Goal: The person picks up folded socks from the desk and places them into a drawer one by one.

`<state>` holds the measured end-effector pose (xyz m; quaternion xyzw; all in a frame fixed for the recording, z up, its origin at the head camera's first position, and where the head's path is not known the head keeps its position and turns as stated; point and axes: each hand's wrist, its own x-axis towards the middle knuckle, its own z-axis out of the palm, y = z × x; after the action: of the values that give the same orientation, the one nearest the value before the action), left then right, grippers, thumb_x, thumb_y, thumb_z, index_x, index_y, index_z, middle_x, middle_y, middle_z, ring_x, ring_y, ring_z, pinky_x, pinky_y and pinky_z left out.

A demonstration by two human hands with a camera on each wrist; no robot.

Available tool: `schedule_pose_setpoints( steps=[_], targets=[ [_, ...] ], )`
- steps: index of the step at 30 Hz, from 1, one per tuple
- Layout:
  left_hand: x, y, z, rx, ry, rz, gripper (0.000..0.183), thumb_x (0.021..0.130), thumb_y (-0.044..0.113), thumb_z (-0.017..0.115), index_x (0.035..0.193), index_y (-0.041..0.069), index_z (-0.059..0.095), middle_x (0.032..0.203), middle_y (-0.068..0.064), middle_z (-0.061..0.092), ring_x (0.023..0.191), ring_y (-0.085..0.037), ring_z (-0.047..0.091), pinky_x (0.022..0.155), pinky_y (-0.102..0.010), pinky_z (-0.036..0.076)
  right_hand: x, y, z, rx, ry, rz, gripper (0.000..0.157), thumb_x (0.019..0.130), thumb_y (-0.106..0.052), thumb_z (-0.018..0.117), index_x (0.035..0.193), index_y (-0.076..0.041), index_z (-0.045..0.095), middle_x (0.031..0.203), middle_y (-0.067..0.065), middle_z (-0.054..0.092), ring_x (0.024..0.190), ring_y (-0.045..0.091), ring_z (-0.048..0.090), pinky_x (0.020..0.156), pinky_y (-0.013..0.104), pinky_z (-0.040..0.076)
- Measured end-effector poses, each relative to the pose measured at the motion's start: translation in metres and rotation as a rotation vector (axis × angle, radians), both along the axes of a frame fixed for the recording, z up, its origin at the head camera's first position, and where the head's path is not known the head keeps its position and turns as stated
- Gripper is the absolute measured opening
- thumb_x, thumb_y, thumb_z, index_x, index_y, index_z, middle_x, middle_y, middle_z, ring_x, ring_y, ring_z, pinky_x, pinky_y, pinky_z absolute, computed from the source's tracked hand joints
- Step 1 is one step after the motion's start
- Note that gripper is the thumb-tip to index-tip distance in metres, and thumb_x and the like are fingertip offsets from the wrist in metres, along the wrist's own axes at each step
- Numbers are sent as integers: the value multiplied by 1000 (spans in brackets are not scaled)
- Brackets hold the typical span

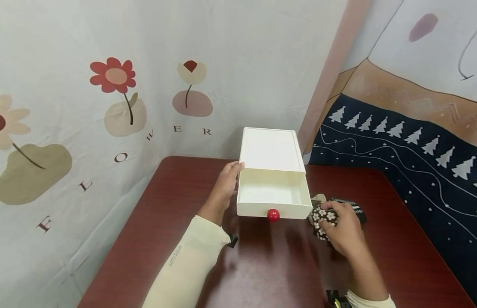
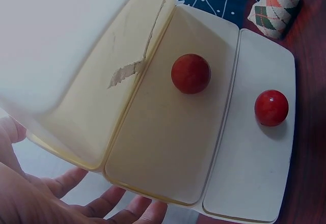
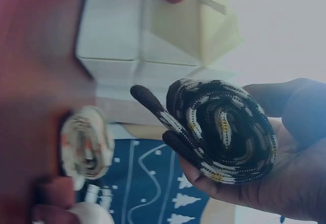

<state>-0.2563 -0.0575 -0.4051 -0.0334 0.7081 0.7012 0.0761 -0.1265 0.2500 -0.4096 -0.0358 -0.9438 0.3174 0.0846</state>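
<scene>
- Grasped the black roll (image 1: 325, 221) in the right hand (image 1: 346, 229), with thumb and fingers bent about opposite sides and parted by the roll's own width.
- Showed the roll's coiled end in the right wrist view: dark layers flecked with white and a little yellow, with two loose ends at one side.
- Held the roll just right of the top drawer (image 1: 254, 209), over the table (image 1: 261, 261); could not tell from the pictures whether in contact with the wood or lifted off.
- Pressed the left hand (image 1: 225, 182) to the left side of the cabinet (image 1: 273, 147), fingers spread and slightly bent, fingertips touching near the front edge, thumb up at the top front corner.
- Had the top drawer pulled out toward the near side, pale inside facing up, with a red knob (image 1: 273, 215) on its front.
- Showed the middle drawer (image 2: 163, 137) and the bottom drawer (image 2: 244, 168) closed beneath, each with a red knob of its own.
- Saw the plaid roll (image 2: 275, 10) on the table near the cabinet's right side, untouched by the fingers.
- Saw the striped roll (image 1: 357, 208) just beyond the right hand, partly hidden behind it.
- Had flower-printed cloth (image 1: 223, 42) behind the table and tree-printed cloth (image 1: 400, 171) to the right.
</scene>
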Motion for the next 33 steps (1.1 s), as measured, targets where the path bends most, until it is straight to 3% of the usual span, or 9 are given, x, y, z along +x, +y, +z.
schedule_pose_setpoints(
  steps=[4,12,26,28,33],
  targets=[
    [0,0,1,-13,0,-2,64,109,54,52,160,17,47,162,-17,49,150,-45,46,121,-73,34,3,-2,13,-32,12,-48,37,97,-5,76,133,-5,67,145,33,48,133,57,50,110,72,42],
    [2,-1,3,-9,-4,5,62,109,53,52,159,16,47,157,-19,54,147,-44,50,120,-72,36,3,-9,26,-86,164,-122,37,98,-3,75,135,-6,67,145,30,48,129,53,52,104,68,42],
    [3,1,3,-15,20,2,64,109,54,52,160,15,46,157,-19,56,149,-45,52,120,-72,39,-4,-23,38,-195,550,-181,34,93,6,78,125,0,71,137,30,50,127,48,53,104,65,42],
    [3,0,3,-18,24,5,64,109,53,52,160,15,47,157,-20,56,149,-45,52,120,-73,39,-6,-26,41,-217,591,-173,33,92,7,79,124,1,71,138,31,49,127,46,54,106,57,42],
    [3,-1,2,-17,19,5,63,109,54,53,159,16,48,158,-18,56,151,-45,51,121,-72,38,-12,-35,49,-247,648,-148,33,92,6,79,124,1,71,140,29,50,130,34,53,106,20,36]
  ],
)
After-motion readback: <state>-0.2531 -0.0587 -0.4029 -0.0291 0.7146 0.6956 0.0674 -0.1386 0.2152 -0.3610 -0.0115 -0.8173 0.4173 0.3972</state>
